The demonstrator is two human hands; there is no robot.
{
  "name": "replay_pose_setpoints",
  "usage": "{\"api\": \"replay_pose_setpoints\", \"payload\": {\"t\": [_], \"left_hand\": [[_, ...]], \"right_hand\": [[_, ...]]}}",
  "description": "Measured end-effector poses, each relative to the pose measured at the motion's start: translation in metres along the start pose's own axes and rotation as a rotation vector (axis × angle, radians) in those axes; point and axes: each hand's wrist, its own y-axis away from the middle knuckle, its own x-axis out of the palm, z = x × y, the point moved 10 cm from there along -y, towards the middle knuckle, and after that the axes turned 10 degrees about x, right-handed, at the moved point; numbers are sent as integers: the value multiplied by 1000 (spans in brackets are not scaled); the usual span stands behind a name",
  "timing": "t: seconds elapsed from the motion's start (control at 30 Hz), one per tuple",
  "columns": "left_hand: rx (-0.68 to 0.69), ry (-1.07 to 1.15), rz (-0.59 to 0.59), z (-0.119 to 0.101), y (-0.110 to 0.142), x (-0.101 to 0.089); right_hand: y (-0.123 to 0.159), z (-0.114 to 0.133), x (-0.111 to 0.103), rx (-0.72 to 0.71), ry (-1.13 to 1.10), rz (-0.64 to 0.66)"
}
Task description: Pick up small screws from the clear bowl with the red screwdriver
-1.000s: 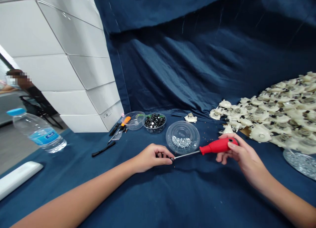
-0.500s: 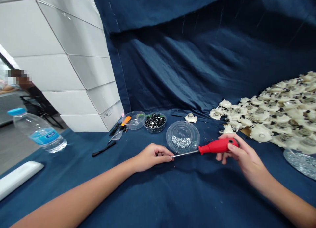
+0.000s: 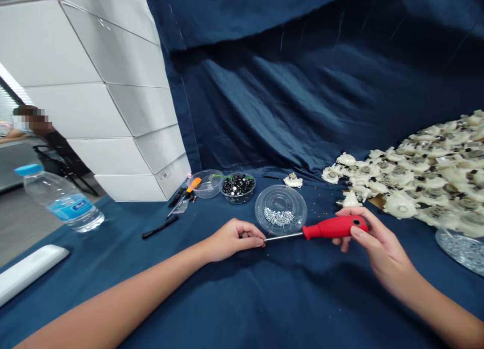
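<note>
My right hand [image 3: 372, 240] grips the red handle of a screwdriver [image 3: 333, 228], which lies almost level above the blue cloth with its steel shaft pointing left. My left hand [image 3: 234, 239] rests on the cloth with thumb and fingers pinched at the shaft's tip; whatever small thing sits between them is hidden. Just behind the shaft stands a clear round lid [image 3: 280, 210] holding several small silver screws.
A cup of black parts [image 3: 237, 186] and an empty clear cup [image 3: 207, 183] stand behind, beside an orange-handled tool [image 3: 189, 189]. A heap of cream plastic parts [image 3: 423, 182] fills the right. A water bottle [image 3: 60, 200] and white boxes [image 3: 102, 97] stand left. A person sits far left.
The screwdriver and both hands have barely shifted; the view has drifted slightly. The pinch at the tip is unchanged.
</note>
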Motion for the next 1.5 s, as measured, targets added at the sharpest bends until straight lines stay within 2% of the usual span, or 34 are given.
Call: {"api": "replay_pose_setpoints", "payload": {"t": [0.43, 0.53, 0.7, 0.83, 0.93, 1.13, 1.27, 1.37, 1.5], "left_hand": [[14, 6, 9, -1, -1, 0], [-4, 13, -9, 4, -1, -2], [1, -28, -16, 5, 0, -3], [17, -63, -6, 3, -1, -3], [15, -61, -9, 3, -1, -4], [-3, -87, -20, 5, -1, -6], [6, -47, -29, 4, -1, -4], [0, 17, -42, 6, -1, -3], [-14, 18, -48, 7, -1, -4]], "right_hand": [[-3, 1, 2, 100, 43, -12], [-2, 0, 2, 86, 73, -17], [-2, 0, 9, 35, 8, 99], [-6, -1, -2, 61, 206, 27], [-9, -4, -3, 72, 318, 31], [-6, -3, 7, 39, 89, 143], [-8, -8, -3, 59, 215, 78], [-12, -11, -5, 61, 357, 77], [-12, -10, -1, 81, 267, 88]]}}
